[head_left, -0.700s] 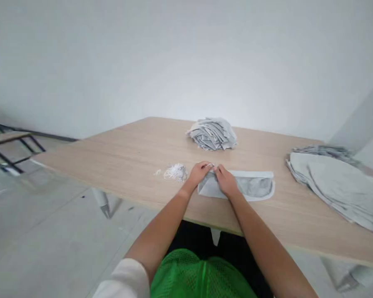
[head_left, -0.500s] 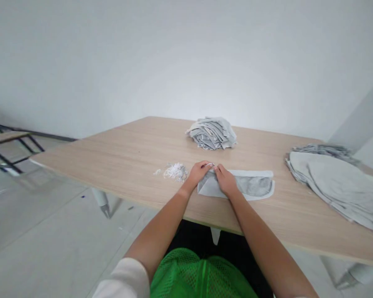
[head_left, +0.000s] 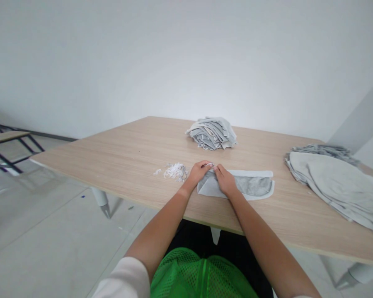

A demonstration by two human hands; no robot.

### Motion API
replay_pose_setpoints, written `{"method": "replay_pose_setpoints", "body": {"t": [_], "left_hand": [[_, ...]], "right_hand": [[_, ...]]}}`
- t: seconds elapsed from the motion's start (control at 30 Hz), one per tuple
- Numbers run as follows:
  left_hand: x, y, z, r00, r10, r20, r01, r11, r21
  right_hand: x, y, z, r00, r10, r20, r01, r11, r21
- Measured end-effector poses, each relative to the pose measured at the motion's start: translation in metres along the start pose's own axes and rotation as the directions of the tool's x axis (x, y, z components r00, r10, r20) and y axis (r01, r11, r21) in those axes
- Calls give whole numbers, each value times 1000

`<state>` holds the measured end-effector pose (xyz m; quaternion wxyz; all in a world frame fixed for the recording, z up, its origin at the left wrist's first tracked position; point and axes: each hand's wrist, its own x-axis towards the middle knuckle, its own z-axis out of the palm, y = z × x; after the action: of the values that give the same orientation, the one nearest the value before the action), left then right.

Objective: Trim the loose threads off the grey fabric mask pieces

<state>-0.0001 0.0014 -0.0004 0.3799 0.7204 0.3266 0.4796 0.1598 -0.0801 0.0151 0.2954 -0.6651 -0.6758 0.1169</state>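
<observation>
A long grey fabric piece with a pale border (head_left: 256, 186) lies flat on the wooden table, its left end gathered up between my two hands. My left hand (head_left: 199, 171) pinches the upper left edge of the fabric, fingers closed. Right beside it, my right hand (head_left: 224, 179) is closed on the same edge, thumb and fingers pressed together. The fingertips of both hands nearly meet, and the bit of cloth between them is mostly hidden. Just left of my left hand sits a small heap of white thread scraps (head_left: 175, 171).
A folded stack of grey cloth pieces (head_left: 211, 133) stands farther back on the table (head_left: 112, 157). At the right lies a flat pile of pale grey fabric pieces (head_left: 345, 182). A bench (head_left: 8, 137) is off to the left, and a wall rises behind the table.
</observation>
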Motion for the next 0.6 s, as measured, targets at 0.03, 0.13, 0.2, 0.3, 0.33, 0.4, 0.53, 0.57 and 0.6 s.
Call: {"method": "replay_pose_setpoints", "body": {"t": [0.03, 0.13, 0.2, 0.3, 0.33, 0.4, 0.53, 0.57, 0.6], "left_hand": [[0, 0, 0, 1000, 2, -2, -2, 1000, -2], [0, -1, 0, 1000, 1, 1, -1, 1000, -3], [0, -2, 0, 1000, -3, 1, 3, 1000, 0], [0, -2, 0, 1000, -4, -7, 4, 1000, 3], [0, -1, 0, 1000, -4, -9, 4, 1000, 3], [-1, 0, 1, 1000, -6, -11, 6, 1000, 4], [-1, 2, 1, 1000, -11, -10, 11, 1000, 14], [-2, 2, 1, 1000, -11, -9, 12, 1000, 19], [-2, 3, 1, 1000, -12, -9, 12, 1000, 25]], "right_hand": [[0, 0, 0, 1000, -5, -4, 5, 1000, -2], [1, 1, 2, 1000, -17, -15, 17, 1000, -3], [1, 2, 3, 999, -27, -26, 27, 1000, 5], [1, 3, 5, 998, -45, -44, 45, 999, 13], [1, 3, 6, 998, -48, -47, 49, 999, 12], [1, 4, 6, 997, -47, -53, 48, 999, 9], [2, 3, 7, 999, -18, -35, 17, 1000, -21], [2, 2, 6, 1000, -10, -27, 9, 999, -35], [1, 1, 6, 1000, -1, -20, 0, 999, -50]]}}
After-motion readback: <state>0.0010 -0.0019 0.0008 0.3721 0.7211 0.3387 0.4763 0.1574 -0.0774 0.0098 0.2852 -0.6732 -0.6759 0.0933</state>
